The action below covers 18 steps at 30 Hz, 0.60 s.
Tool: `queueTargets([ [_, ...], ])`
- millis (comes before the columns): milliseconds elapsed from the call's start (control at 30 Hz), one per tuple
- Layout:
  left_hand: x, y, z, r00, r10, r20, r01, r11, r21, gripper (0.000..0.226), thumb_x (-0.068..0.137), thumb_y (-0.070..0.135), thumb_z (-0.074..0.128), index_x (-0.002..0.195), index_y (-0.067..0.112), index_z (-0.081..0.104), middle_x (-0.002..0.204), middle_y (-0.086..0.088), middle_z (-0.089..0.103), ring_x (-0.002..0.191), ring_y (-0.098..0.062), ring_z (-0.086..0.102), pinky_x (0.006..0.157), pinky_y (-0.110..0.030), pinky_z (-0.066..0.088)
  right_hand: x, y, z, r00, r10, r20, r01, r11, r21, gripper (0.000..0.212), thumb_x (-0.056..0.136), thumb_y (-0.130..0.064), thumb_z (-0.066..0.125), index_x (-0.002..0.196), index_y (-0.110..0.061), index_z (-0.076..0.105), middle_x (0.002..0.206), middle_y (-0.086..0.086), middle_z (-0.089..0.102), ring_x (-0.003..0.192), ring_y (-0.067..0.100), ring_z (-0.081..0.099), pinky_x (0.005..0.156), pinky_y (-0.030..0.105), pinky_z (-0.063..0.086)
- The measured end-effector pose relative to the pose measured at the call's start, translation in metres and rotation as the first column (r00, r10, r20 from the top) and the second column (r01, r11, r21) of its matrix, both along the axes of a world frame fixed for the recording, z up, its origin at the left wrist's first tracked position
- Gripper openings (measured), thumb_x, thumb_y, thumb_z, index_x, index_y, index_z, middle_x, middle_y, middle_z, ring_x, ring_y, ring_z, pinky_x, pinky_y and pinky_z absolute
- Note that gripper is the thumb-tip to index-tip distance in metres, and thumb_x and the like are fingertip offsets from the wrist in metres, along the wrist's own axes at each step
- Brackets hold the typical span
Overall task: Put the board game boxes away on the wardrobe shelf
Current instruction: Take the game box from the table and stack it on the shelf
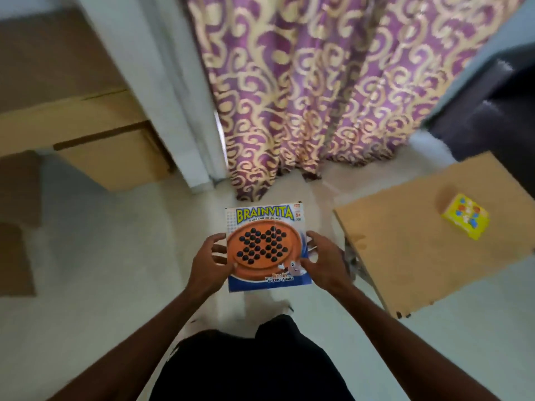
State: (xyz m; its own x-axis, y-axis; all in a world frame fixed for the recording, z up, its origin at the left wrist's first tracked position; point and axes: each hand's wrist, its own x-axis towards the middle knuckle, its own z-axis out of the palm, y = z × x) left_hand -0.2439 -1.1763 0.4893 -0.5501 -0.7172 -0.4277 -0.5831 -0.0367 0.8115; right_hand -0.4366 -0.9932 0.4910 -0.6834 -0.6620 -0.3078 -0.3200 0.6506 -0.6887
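Note:
A flat Brainvita board game box [265, 227], white and blue with an orange peg board printed on it, is held face up over the floor in front of me. My left hand [210, 260] grips its left edge, thumb on top. My right hand [324, 260] grips its right edge the same way. A small yellow game box [464, 217] lies on the wooden table [419, 261] to the right, apart from both hands. The wardrobe shelf is not in view.
A purple and gold patterned curtain [312, 91] hangs straight ahead, reaching the pale tiled floor [101, 256]. A white door frame [173, 111] stands left of it, with brown wooden furniture [95, 134] further left. A dark object [492, 111] fills the upper right corner.

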Motion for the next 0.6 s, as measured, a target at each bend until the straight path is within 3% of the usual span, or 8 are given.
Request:
queueTargets([
  [100,0.07,-0.023,0.006,0.991,0.125,-0.038,-0.125,0.992,-0.015,0.063,0.071,0.008,0.082,0.125,0.02,0.05,0.1,-0.001,0.066,0.084,-0.014,0.067,0.063,-0.03,0.057,0.047,-0.051,0.003,0.988,0.151,0.009,-0.151,0.988,-0.011,0.073,0.076,-0.046,0.075,0.138,-0.022,0.045,0.126,0.0,0.06,0.104,0.013,0.06,0.087,0.035,0.055],
  [300,0.246,-0.073,0.013,0.919,0.382,-0.1,-0.389,0.92,-0.054,0.057,0.071,0.0,0.078,0.116,0.023,0.053,0.105,0.001,0.065,0.087,-0.018,0.068,0.061,-0.02,0.054,0.184,-0.159,0.005,0.871,0.486,-0.065,-0.489,0.872,-0.034,0.08,0.078,-0.031,0.076,0.147,-0.026,0.033,0.113,0.008,0.06,0.095,0.015,0.06,0.074,0.016,0.044],
  [367,0.307,-0.085,0.016,0.882,0.457,-0.118,-0.466,0.882,-0.071,0.056,0.073,0.0,0.076,0.116,0.026,0.052,0.105,0.002,0.066,0.087,-0.017,0.068,0.059,-0.019,0.055,0.239,-0.193,0.003,0.811,0.579,-0.086,-0.583,0.812,-0.037,0.078,0.08,-0.027,0.075,0.146,-0.025,0.034,0.109,0.009,0.058,0.095,0.014,0.056,0.074,0.013,0.041],
  [500,0.417,-0.098,0.022,0.794,0.594,-0.13,-0.608,0.783,-0.13,0.065,0.076,0.006,0.077,0.13,0.028,0.047,0.107,0.003,0.063,0.087,-0.015,0.066,0.056,-0.022,0.056,0.345,-0.256,0.008,0.69,0.721,-0.065,-0.724,0.686,-0.071,0.078,0.079,-0.026,0.076,0.145,-0.029,0.035,0.108,0.007,0.053,0.098,0.016,0.056,0.085,0.032,0.054],
  [600,0.491,-0.1,0.023,0.713,0.693,-0.106,-0.7,0.694,-0.17,0.066,0.077,0.007,0.077,0.134,0.025,0.049,0.115,-0.001,0.059,0.091,-0.018,0.065,0.055,-0.021,0.056,0.418,-0.299,0.006,0.578,0.815,-0.054,-0.815,0.571,-0.102,0.078,0.078,-0.029,0.077,0.145,-0.032,0.035,0.109,0.002,0.052,0.104,0.014,0.054,0.083,0.024,0.053],
])
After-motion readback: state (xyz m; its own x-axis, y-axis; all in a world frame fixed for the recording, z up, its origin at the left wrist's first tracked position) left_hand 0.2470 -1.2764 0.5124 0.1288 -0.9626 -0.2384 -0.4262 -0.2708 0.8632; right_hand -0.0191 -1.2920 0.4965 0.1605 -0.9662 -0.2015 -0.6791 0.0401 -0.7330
